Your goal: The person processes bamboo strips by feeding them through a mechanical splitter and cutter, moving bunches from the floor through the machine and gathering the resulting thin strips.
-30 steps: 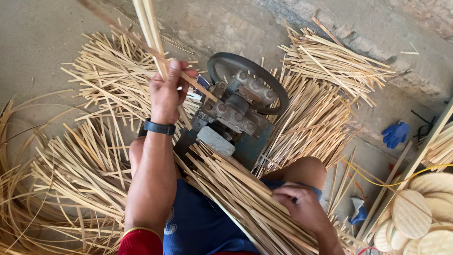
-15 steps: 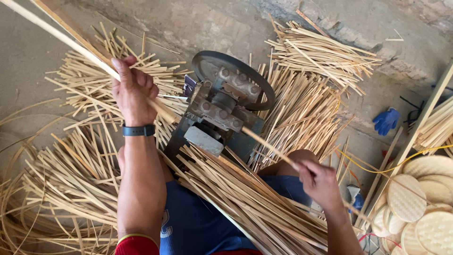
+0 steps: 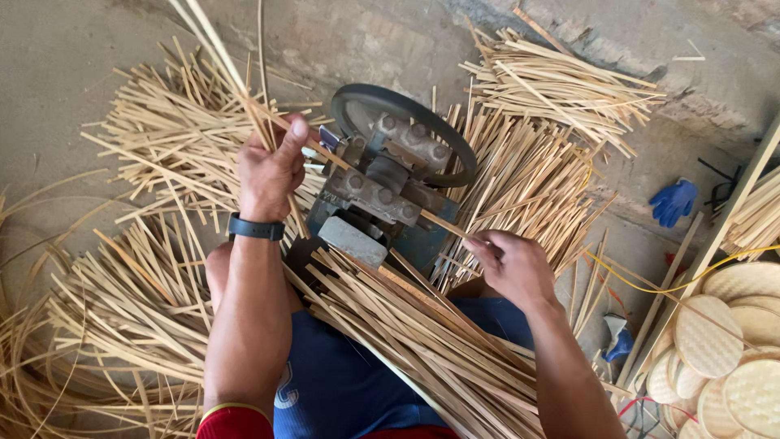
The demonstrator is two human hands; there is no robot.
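Two bare hands at work over a small roller machine (image 3: 388, 191) set on the floor (image 3: 65, 73). Left hand (image 3: 270, 167), with a dark wristband (image 3: 255, 228), raised beside the machine's left side, grip closed tight around a few thin bamboo strips (image 3: 219, 53) that rise up and away toward the top edge of the view. Right hand (image 3: 512, 264) lower, at the machine's right side, grip narrow, fingertips pinched on a single strip (image 3: 443, 225) poking out from between the rollers. Across the lap, a thick bundle of split strips (image 3: 422, 341) lying slantwise from the machine's base down toward the bottom edge, resting on blue shorts (image 3: 325, 382). Behind the machine, a dark round wheel (image 3: 422, 114). All around on the floor, loose heaps of pale strips (image 3: 536, 122): one pile at upper right, another at upper left, more spread on the left. Farther right, a blue glove (image 3: 673, 201) lying alone on the floor, well apart from both hands. At lower right, a stack of round woven discs (image 3: 731, 341), with a thin yellow cord (image 3: 650, 284) trailing near them.
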